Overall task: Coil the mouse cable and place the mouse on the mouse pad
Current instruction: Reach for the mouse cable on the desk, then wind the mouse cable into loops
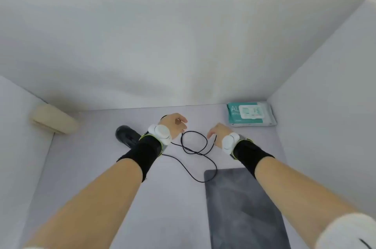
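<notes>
A black mouse (125,135) lies on the white table at the left, partly hidden behind my left wrist. Its thin black cable (193,152) runs rightward and forms a loose loop between my hands, with a slack tail curving down over the top edge of the dark grey mouse pad (242,204). My left hand (176,124) pinches the cable at the loop's upper left. My right hand (218,133) grips the cable at the loop's right side. Both wrists wear black bands with white devices.
A teal pack of wet wipes (251,114) lies at the back right corner. A beige roll-shaped object (54,119) sits against the left wall. White walls close in the table on the left, back and right.
</notes>
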The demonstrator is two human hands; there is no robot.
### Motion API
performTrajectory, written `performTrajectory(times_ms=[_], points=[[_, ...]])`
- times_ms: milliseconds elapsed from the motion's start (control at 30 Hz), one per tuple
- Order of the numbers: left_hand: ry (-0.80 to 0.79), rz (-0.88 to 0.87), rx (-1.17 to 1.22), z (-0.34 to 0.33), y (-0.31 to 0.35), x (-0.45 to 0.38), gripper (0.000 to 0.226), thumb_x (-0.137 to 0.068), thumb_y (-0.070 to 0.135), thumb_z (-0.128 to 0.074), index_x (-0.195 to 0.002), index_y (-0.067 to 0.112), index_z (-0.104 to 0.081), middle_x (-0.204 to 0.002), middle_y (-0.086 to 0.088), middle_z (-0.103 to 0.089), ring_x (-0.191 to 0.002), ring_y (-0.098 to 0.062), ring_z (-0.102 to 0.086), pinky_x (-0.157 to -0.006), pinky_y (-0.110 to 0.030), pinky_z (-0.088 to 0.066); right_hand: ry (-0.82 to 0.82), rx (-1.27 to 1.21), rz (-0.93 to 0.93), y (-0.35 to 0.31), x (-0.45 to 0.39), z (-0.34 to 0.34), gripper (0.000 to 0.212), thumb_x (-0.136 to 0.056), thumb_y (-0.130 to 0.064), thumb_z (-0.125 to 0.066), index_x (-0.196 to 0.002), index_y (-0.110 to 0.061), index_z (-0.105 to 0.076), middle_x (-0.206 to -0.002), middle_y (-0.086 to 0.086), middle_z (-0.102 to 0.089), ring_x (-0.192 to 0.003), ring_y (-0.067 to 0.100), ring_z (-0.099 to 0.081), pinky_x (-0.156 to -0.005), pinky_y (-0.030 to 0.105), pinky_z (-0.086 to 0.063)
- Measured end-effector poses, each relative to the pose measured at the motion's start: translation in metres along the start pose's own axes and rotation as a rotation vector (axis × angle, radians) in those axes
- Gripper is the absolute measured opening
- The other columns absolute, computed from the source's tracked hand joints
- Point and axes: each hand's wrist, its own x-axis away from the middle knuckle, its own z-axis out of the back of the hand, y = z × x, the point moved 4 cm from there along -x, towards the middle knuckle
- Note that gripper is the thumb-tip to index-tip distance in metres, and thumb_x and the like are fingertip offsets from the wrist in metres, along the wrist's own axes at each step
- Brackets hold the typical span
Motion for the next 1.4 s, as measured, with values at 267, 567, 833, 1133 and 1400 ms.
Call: performTrajectory(times_ms=[267, 567, 833, 1133, 1400], points=[[-0.063, 0.074, 0.076, -0.018, -0.017, -0.011, 0.032, -0.092, -0.004, -0.038, -0.106, 0.006, -0.064, -0.092, -0.008, -0.068, -0.078, -0.020, -0.065, -0.055, -0.023, -0.040, -0.047, 0.211, 0.006, 0.014, -0.022, -0.026, 0.032, -0.090, -0.009, -0.055, -0.120, -0.018, -0.064, -0.143, 0.013, -0.039, -0.138, 0.034, -0.028, -0.109, 0.038, -0.032], [-0.069, 0.037, 0.057, -0.023, -0.028, -0.018, 0.028, -0.092, -0.003, -0.044, -0.104, 0.010, -0.066, -0.095, -0.007, -0.072, -0.086, -0.023, -0.066, -0.084, -0.041, -0.054, 0.121, 0.095, 0.082, 0.016, -0.027, -0.030, 0.020, -0.089, -0.016, -0.055, -0.101, -0.027, -0.068, -0.111, -0.004, -0.067, -0.110, 0.024, -0.057, -0.098, 0.034, -0.037], [-0.193, -0.138, -0.133, -0.028, -0.010, 0.000, 0.032, -0.097, 0.022, -0.059, -0.126, 0.012, -0.062, -0.119, -0.006, -0.071, -0.108, -0.018, -0.065, -0.097, -0.024, -0.049, 0.091, -0.718, 0.281, -0.019, -0.012, 0.008, 0.011, -0.091, -0.005, -0.062, -0.088, -0.014, -0.060, -0.080, 0.005, -0.068, -0.070, 0.019, -0.064, -0.066, 0.020, -0.048], [0.002, 0.047, -0.146, 0.017, -0.042, 0.016, 0.029, -0.090, 0.000, -0.046, -0.084, 0.011, -0.073, -0.095, -0.005, -0.065, -0.058, -0.018, -0.054, -0.038, -0.007, -0.033, 0.343, -1.281, 0.178, -0.029, -0.010, 0.043, 0.014, -0.098, -0.007, -0.050, -0.087, -0.015, -0.053, -0.064, 0.005, -0.061, -0.041, 0.011, -0.035, -0.043, 0.020, -0.030], [0.118, -0.074, -0.029, 0.055, -0.064, 0.038, 0.033, -0.091, 0.003, -0.054, -0.085, 0.025, -0.078, -0.119, 0.006, -0.058, -0.079, -0.015, -0.064, -0.068, -0.015, -0.046, 0.270, -1.358, 0.122, -0.062, 0.008, 0.052, 0.017, -0.100, -0.009, -0.046, -0.085, -0.010, -0.054, -0.061, 0.010, -0.056, -0.030, 0.011, -0.031, -0.038, 0.020, -0.022]])
